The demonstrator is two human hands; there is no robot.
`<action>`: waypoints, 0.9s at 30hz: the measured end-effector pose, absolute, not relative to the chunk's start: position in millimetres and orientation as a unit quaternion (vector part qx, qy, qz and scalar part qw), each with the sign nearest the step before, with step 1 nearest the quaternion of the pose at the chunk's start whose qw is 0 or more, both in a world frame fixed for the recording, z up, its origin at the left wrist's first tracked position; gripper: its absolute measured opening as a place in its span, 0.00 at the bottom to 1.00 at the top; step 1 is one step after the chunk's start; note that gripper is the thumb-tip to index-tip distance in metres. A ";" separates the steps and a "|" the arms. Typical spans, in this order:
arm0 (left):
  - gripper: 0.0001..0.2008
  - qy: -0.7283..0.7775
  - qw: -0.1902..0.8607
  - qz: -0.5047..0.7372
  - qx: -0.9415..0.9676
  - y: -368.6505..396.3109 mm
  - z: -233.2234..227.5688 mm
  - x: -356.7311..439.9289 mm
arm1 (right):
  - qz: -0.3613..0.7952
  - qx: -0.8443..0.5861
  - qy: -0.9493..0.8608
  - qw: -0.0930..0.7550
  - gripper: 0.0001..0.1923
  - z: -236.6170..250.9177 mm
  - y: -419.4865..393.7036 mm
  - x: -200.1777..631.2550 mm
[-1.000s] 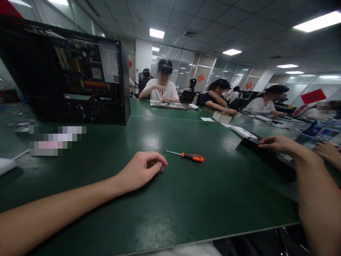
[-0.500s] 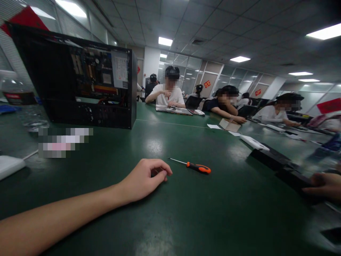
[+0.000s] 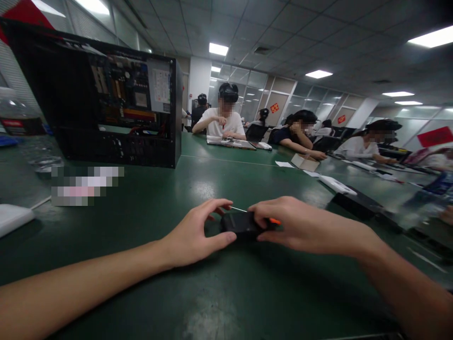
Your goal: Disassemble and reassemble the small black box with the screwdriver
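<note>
My right hand [image 3: 293, 224] grips a small black box-shaped part [image 3: 238, 224] at its right end, low over the green table; its exact kind is too blurred to tell. Around the left end of that part, my left hand [image 3: 194, 236] curves with thumb and fingers spread apart. Whether the left thumb touches the part I cannot tell. Behind the right hand lies a screwdriver [image 3: 275, 221], mostly hidden, with its thin shaft and a bit of orange handle showing.
An opened black computer case [image 3: 141, 148] stands at the back left. A plastic bottle [image 3: 23, 120] and a white box-like object [image 3: 14, 219] are at far left. Long black pieces [image 3: 357, 205] lie on the table [image 3: 219, 302] at right. Several people sit beyond.
My right hand has come from the black pieces at far right to the middle, bringing the black part. My left hand has opened its fingers around the part's left end.
</note>
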State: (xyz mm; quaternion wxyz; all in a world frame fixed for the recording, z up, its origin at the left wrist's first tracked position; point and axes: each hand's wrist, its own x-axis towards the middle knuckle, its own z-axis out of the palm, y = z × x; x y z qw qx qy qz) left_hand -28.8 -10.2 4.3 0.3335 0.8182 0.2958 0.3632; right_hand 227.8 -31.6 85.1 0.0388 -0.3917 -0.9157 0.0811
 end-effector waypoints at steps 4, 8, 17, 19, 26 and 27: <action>0.16 0.312 0.328 0.314 0.835 -9.4 7.2 -28.8 | 0.120 -0.345 -0.931 0.013 0.10 69.1 -22.9 199.0; 0.17 0.336 0.349 0.281 0.828 -5.4 9.3 -28.8 | 0.120 -0.384 -0.908 0.116 0.20 57.7 -9.5 239.6; 0.23 0.339 0.371 0.259 0.824 8.1 8.0 -34.7 | 0.108 -0.434 -0.887 0.114 0.17 30.0 26.2 269.3; 0.22 0.342 0.368 0.263 0.824 9.4 7.8 -35.4 | 0.084 -0.436 -0.879 0.175 0.17 38.3 21.7 269.6; 0.22 0.331 0.382 0.241 0.829 6.5 10.7 -29.9 | 0.044 -0.477 -0.775 0.412 0.23 79.2 -9.0 268.2; 0.22 0.332 0.379 0.240 0.830 6.3 11.0 -28.9 | 0.035 -0.478 -0.766 0.428 0.24 84.8 -11.3 265.1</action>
